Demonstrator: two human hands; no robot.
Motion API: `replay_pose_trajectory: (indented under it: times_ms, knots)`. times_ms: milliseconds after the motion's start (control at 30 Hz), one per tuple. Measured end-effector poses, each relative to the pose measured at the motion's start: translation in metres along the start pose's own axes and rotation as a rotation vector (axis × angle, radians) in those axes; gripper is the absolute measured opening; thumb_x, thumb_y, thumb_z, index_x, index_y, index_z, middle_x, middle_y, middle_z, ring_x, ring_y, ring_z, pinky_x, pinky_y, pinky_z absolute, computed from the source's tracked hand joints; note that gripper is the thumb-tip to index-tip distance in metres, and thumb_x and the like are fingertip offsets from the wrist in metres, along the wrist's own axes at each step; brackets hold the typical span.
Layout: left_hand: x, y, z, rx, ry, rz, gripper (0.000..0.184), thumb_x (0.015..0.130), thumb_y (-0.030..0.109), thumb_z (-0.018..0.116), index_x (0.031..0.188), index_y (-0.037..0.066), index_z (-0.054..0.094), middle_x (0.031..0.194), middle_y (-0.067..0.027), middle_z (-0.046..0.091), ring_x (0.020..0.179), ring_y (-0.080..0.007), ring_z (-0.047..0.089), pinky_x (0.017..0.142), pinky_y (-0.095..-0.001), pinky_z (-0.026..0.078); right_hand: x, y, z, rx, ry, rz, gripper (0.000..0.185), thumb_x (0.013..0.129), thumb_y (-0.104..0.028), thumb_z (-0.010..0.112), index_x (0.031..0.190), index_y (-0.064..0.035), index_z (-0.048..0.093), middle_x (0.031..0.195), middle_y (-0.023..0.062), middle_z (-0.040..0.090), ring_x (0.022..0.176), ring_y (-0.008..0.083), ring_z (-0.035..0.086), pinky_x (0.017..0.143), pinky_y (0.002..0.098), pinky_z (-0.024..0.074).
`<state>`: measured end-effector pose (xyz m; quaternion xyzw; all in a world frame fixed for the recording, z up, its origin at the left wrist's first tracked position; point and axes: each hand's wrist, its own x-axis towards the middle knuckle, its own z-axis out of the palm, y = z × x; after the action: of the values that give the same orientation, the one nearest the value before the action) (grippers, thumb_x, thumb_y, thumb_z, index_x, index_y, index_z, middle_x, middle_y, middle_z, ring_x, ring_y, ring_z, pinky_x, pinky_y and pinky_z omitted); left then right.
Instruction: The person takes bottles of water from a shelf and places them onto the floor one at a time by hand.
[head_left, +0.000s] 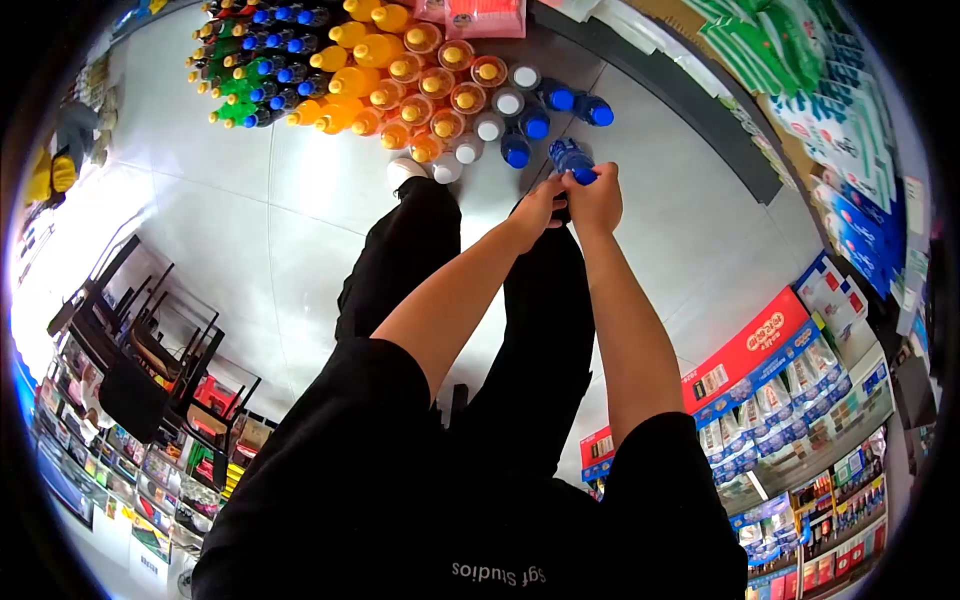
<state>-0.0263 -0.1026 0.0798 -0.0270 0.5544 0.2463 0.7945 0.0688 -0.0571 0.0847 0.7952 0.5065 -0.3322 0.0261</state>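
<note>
Person's right hand (597, 196) has its grip wrapped round a small, blue-capped plastic bottle (568, 156), just nearside of the standing dark-blue plastic bottles (535, 125). Left hand (540, 212)'s right by it, can't tell if that grip's clenched.

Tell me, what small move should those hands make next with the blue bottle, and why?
I'd probably ease the blue bottle toward the other blue-capped bottles. The right hand and left hand are at its cap end, matching bottles stand just beyond, and a strip of floor separates them. Whether its base touches down is hard to tell.
</note>
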Motion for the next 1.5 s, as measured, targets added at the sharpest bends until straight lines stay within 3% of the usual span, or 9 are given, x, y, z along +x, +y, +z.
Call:
replay_pose_trajectory:
  times_ms: [133, 367, 800, 1000, 1100, 1267, 1367, 1467, 1500]
  knots:
    - [0.042, -0.004, -0.006, -0.06, -0.015, -0.009, 0.049, 0.089, 0.047, 0.036, 0.127, 0.016, 0.044, 0.126, -0.0004, 0.047, 0.114, -0.0174, 0.045, 0.093, -0.0362, 0.036, 0.035, 0.015, 0.04, -0.015, -0.012, 0.05, 0.042, 0.066, -0.031, 0.071, 0.094, -0.0074, 0.052, 0.092, 0.0102, 0.063, 0.084, 0.0301, 0.061, 0.074, 0.0401, 0.0473]
    - [0.103, -0.008, -0.018, -0.114, -0.019, -0.007, 0.029, 0.09, 0.041, 0.04, 0.109, 0.022, 0.049, 0.097, 0.003, 0.05, 0.096, -0.0135, 0.048, 0.089, -0.035, 0.038, 0.083, 0.034, 0.089, 0.0, -0.003, 0.042, 0.047, 0.063, -0.032, 0.074, 0.098, -0.008, 0.053, 0.095, 0.0101, 0.063, 0.088, 0.0295, 0.061, 0.075, 0.0395, 0.0481]
    - [0.122, 0.001, -0.013, -0.132, -0.003, 0.012, 0.025, 0.092, 0.032, 0.038, 0.11, 0.019, 0.05, 0.087, 0.0035, 0.048, 0.085, -0.0128, 0.047, 0.085, -0.0362, 0.04, 0.103, 0.039, 0.101, -0.082, 0.106, -0.005, 0.049, 0.064, -0.032, 0.074, 0.104, -0.0108, 0.054, 0.1, 0.01, 0.061, 0.092, 0.0292, 0.06, 0.079, 0.0405, 0.0485]
    - [0.106, 0.001, -0.014, -0.1, -0.015, -0.009, 0.034, 0.092, 0.039, 0.039, 0.119, 0.019, 0.048, 0.109, 0.0011, 0.052, 0.103, -0.0142, 0.048, 0.087, -0.0358, 0.04, 0.091, 0.043, 0.091, 0.138, -0.05, 0.121, 0.053, 0.069, -0.027, 0.069, 0.116, -0.0094, 0.054, 0.111, 0.0154, 0.058, 0.104, 0.0314, 0.055, 0.085, 0.0406, 0.0456]
    - [0.087, 0.009, -0.011, -0.063, -0.016, -0.007, 0.042, 0.091, 0.043, 0.04, 0.125, 0.018, 0.044, 0.122, 0.0008, 0.049, 0.114, -0.0151, 0.044, 0.09, -0.0363, 0.038, 0.084, 0.047, 0.085, 0.224, 0.01, 0.032, 0.039, 0.07, -0.019, 0.065, 0.105, -0.0059, 0.057, 0.098, 0.0115, 0.063, 0.092, 0.0275, 0.06, 0.082, 0.0344, 0.0455]
    - [0.031, 0.035, -0.01, 0.06, 0.087, 0.058, 0.055, 0.088, 0.047, 0.041, 0.133, 0.016, 0.037, 0.136, -0.0033, 0.039, 0.122, -0.0203, 0.039, 0.095, -0.042, 0.035, 0.049, 0.033, 0.04, 0.277, -0.006, -0.058, 0.052, 0.068, -0.021, 0.07, 0.114, -0.0029, 0.053, 0.106, 0.0125, 0.06, 0.098, 0.0247, 0.057, 0.082, 0.033, 0.0447]
    - [-0.005, 0.052, -0.012, 0.054, 0.131, 0.169, 0.058, 0.088, 0.047, 0.039, 0.137, 0.015, 0.032, 0.14, -0.0065, 0.034, 0.125, -0.0231, 0.035, 0.095, -0.0435, 0.034, 0.023, 0.014, 0.0, 0.545, -0.064, 0.082, 0.058, 0.07, -0.026, 0.068, 0.119, -0.0003, 0.05, 0.116, 0.0178, 0.055, 0.109, 0.029, 0.052, 0.091, 0.0355, 0.0414]
    - [-0.042, 0.076, -0.003, 0.025, 0.136, 0.23, 0.058, 0.089, 0.045, 0.037, 0.139, 0.015, 0.03, 0.142, -0.0081, 0.032, 0.127, -0.0236, 0.034, 0.095, -0.043, 0.034, -0.008, -0.008, -0.054, 1.155, -0.24, 0.237, 0.047, 0.08, -0.029, 0.06, 0.119, -0.0028, 0.05, 0.104, 0.0067, 0.057, 0.091, 0.0169, 0.055, 0.072, 0.0277, 0.046]
    - [-0.052, 0.084, 0.001, 0.01, 0.116, 0.265, 0.06, 0.088, 0.046, 0.038, 0.139, 0.014, 0.03, 0.142, -0.0083, 0.032, 0.128, -0.0255, 0.033, 0.096, -0.0407, 0.034, -0.017, -0.014, -0.069, 1.138, -0.247, 0.122, 0.046, 0.086, -0.035, 0.049, 0.123, -0.0074, 0.048, 0.111, 0.0097, 0.054, 0.094, 0.0202, 0.055, 0.077, 0.0348, 0.046]
